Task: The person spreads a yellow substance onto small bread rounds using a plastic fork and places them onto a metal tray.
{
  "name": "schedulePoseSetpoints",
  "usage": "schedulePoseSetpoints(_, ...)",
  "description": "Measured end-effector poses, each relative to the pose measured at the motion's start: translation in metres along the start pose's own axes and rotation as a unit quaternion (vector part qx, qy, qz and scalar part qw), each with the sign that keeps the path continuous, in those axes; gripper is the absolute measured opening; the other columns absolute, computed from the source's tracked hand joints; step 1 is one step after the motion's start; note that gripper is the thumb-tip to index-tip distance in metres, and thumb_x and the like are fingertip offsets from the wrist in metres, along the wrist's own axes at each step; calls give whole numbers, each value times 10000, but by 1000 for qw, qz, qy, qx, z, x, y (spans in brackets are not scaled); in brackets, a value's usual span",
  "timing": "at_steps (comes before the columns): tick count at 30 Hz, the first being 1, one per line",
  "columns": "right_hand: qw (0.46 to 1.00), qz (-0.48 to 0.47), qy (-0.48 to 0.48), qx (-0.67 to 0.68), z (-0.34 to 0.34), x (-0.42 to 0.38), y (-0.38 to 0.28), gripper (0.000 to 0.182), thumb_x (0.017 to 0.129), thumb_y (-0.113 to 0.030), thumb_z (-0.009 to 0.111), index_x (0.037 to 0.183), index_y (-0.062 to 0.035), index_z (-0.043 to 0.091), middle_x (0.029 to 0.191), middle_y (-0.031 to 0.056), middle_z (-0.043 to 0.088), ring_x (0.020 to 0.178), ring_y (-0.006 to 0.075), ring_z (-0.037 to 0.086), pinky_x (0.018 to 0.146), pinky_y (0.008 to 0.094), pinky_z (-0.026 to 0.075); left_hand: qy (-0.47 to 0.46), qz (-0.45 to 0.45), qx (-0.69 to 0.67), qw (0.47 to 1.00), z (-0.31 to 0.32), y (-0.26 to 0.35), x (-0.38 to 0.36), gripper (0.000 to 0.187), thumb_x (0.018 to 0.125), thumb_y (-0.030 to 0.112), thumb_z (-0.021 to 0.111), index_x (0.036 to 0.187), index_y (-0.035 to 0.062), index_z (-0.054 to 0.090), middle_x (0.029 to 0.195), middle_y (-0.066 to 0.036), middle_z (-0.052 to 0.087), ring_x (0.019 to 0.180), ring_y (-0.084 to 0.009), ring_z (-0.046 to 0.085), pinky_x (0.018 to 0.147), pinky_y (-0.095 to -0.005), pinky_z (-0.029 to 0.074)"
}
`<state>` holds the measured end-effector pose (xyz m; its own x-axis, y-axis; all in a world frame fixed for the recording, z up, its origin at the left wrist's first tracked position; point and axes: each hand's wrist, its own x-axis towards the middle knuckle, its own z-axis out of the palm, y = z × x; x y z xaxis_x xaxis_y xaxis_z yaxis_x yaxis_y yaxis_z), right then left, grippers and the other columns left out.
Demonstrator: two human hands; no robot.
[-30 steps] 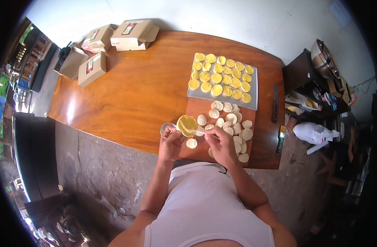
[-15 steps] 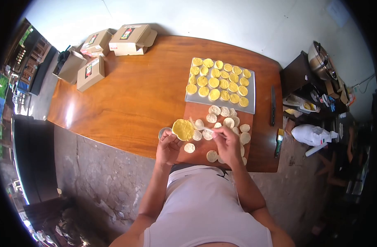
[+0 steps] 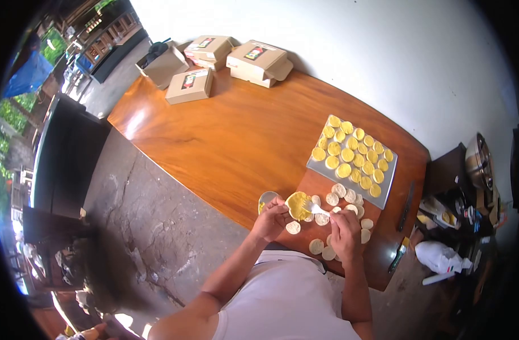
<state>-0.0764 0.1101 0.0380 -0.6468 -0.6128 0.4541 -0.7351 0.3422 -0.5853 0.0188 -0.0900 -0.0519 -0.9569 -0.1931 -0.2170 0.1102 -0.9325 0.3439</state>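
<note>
Your left hand is closed around the edge of a round yellow-coated disc, fingers curled under and thumb on the near rim, so the disc sits just above and to the right of your palm, tilted up over the near edge of the wooden table. Your right hand is pinched shut on a small white spatula, whose tip reaches left and touches the disc's right side; the handle end is hidden inside your fingers. Just behind your left hand, at the table's edge, stands a small round bowl, partly covered by your knuckles; what it holds is too small to tell. Under and around both hands lies a reddish cutting board scattered with plain pale discs, some beside the spatula and a few near your right wrist. Beyond the board, touching its far end, is a grey tray filled with rows of yellow-topped discs. A knife lies on the table to the right of the tray, and a brush lies near the table's right corner. Well apart at the far left end are several cardboard boxes.
</note>
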Motion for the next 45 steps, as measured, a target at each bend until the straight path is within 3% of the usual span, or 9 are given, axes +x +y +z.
schedulePoseSetpoints(3,998,16,-47,-31,-8,-1,7,144,795,54,607,934,17,616,848,138,580,789,318,574,695,400,471,9,13,-10,1000,-10,6,-5,105,899,14,490,908,93,558,982,-83,671,951,-242,669,885,-430,544)
schedulePoseSetpoints(10,995,86,9,47,3,4,-7,126,826,58,590,946,19,598,860,154,596,818,310,593,709,397,480,13,-2,-4,1000,-13,18,-8,117,897,-1,502,916,103,552,959,-64,642,917,-221,653,861,-413,527)
schedulePoseSetpoints(15,1000,13,7,-11,26,-2,-3,138,812,62,595,944,21,601,869,163,582,824,320,585,707,406,477,16,-3,-2,1000,-13,12,-4,106,906,13,500,917,108,545,872,-31,605,865,-196,638,849,-394,527)
schedulePoseSetpoints(24,986,158,46,25,19,-21,4,120,850,37,576,967,17,595,885,155,600,796,299,589,673,383,472,26,-26,-27,999,-25,22,-5,99,908,35,494,916,118,546,953,-55,648,916,-224,658,841,-423,538)
schedulePoseSetpoints(28,998,26,54,7,27,-1,-25,121,832,46,601,949,14,607,838,152,597,784,314,580,680,385,474,23,-32,-9,999,0,22,1,122,897,9,490,904,117,547,962,-75,649,929,-232,658,825,-408,550)
schedulePoseSetpoints(33,991,76,73,-86,8,-15,-4,149,803,63,608,941,8,610,850,141,590,773,301,576,665,382,470,16,-38,17,999,8,26,7,36,873,67,508,904,81,518,1011,-90,645,983,-233,647,863,-399,552)
schedulePoseSetpoints(37,978,168,122,-14,-1,-28,0,118,842,33,598,955,2,615,854,133,595,773,287,586,672,366,473,17,-52,22,998,12,26,6,33,873,71,509,904,80,502,1019,-93,641,994,-229,640,874,-393,549)
schedulePoseSetpoints(42,992,68,103,-21,7,-15,-24,193,800,54,629,986,1,630,854,123,586,764,273,583,641,351,483,-9,-87,26,996,5,18,10,92,889,29,504,921,104,548,1012,-61,652,986,-213,641,889,-429,524)
schedulePoseSetpoints(45,995,60,62,-56,11,-17,-29,240,766,63,635,997,-4,640,855,113,575,766,273,575,637,360,484,-10,-90,72,993,1,17,12,102,894,15,497,933,102,535,1002,-70,648,962,-234,649,871,-423,532)
